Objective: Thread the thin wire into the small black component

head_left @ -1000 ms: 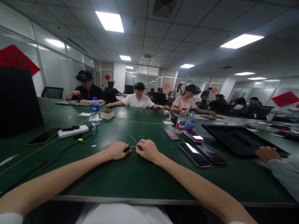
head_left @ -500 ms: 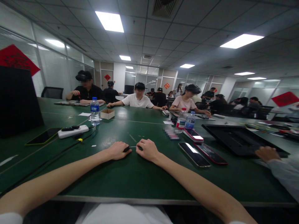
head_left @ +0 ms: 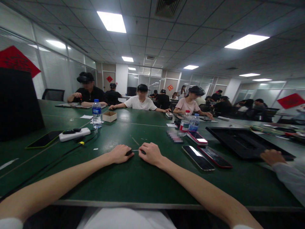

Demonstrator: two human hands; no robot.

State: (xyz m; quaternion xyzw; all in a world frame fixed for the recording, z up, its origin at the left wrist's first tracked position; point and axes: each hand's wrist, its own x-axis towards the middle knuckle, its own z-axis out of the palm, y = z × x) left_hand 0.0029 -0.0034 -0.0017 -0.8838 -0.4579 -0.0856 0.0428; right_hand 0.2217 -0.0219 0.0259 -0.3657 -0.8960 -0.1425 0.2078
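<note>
On the glossy table (head_left: pixel 124 186), the left hand (head_left: pixel 120 154) grips a rounded handle (head_left: pixel 129 152).

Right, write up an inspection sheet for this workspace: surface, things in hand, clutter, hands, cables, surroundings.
Surface: green table, small white scraps on it.
Things in hand: small black object and thin pale strip; too small to identify.
Clutter: bottles, phones, open box, white power strip.
Hands: left hand grips the black object; right hand curled at the strip's other end, grip unclear.
Cables: black cable with yellow tag, left side.
Surroundings: co-worker's hand at a black frame, right; people seated across the table.
</note>
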